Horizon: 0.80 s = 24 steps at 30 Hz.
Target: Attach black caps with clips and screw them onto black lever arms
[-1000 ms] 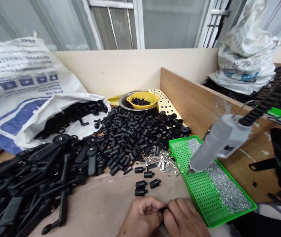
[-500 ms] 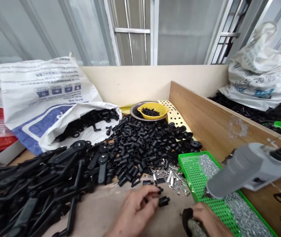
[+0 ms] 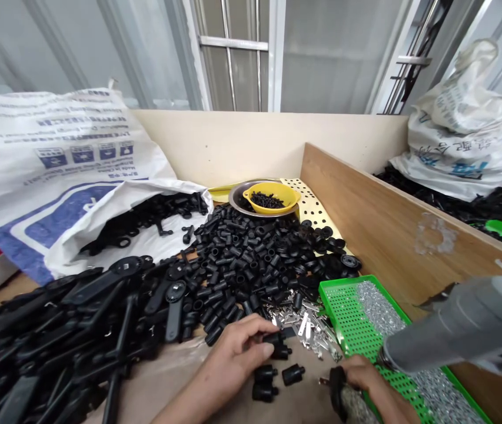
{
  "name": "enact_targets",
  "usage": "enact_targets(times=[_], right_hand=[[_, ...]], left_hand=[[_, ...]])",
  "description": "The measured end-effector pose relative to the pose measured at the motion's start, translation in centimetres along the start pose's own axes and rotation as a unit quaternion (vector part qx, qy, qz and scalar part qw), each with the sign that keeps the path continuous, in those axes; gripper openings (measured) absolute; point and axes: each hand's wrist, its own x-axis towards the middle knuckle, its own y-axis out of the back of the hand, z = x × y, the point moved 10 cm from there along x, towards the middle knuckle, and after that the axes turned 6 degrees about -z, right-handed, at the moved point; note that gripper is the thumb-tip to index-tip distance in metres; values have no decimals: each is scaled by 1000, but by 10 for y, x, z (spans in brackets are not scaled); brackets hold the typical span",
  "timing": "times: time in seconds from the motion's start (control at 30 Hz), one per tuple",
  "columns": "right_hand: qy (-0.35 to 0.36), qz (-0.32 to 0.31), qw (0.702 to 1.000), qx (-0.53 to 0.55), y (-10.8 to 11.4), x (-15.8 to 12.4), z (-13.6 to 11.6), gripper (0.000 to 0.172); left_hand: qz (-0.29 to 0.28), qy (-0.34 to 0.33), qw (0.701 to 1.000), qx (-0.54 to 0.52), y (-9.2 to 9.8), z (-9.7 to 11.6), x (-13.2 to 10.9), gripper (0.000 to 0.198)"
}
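My left hand (image 3: 238, 352) is at the near edge of a heap of black plastic parts. Its thumb and forefinger close around a small black stepped cylinder (image 3: 273, 338), partly covered by the fingers. A similar cylinder (image 3: 281, 352) lies just below, beside the thumb tip. Three more, among them one black cylinder (image 3: 293, 374), lie loose on the brown work surface (image 3: 308, 400). At lower right, my right hand (image 3: 372, 383) wraps around a tool with a mottled grey handle (image 3: 351, 406), a black collar (image 3: 336, 388) and a short metal tip. Its lower part is cut off by the frame.
A grey power tool (image 3: 449, 330) overhangs a green perforated tray (image 3: 348, 300) of small metal pieces. Flat metal strips (image 3: 306, 324) lie behind the cylinders. Black lever parts (image 3: 113, 318) cover the left. A white sack (image 3: 56, 176), yellow bowl (image 3: 286, 194) and wooden divider (image 3: 365, 188) stand behind.
My left hand has moved slightly up, onto a cylinder by the metal strips. More loose cylinders are visible below it. The grey power tool sits farther right; my right hand keeps its tool.
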Motion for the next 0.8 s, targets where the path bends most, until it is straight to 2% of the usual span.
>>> enact_targets(times=[0.07,0.13,0.27,0.43,0.67,0.8], right_hand=[[-3,-6,1000,5,-3,4,7,32],[-10,-12,1000,12,-5,9,11,33],[-35,-27,999,29,-7,18,15,43],[-75,-41,995,50,-9,21,18,36],[-118,-53,989,68,-10,22,24,36],[-119,-51,989,73,-6,19,18,31]], left_hand=[[-16,19,988,-155,-7,1,-4,25],[-29,49,959,-278,-20,0,-8,31],[-53,83,904,-417,-48,-4,-10,39],[-57,86,877,-469,-63,-2,-7,38],[-72,96,871,-477,-72,4,-4,41],[-72,102,868,-481,-76,2,-2,44]])
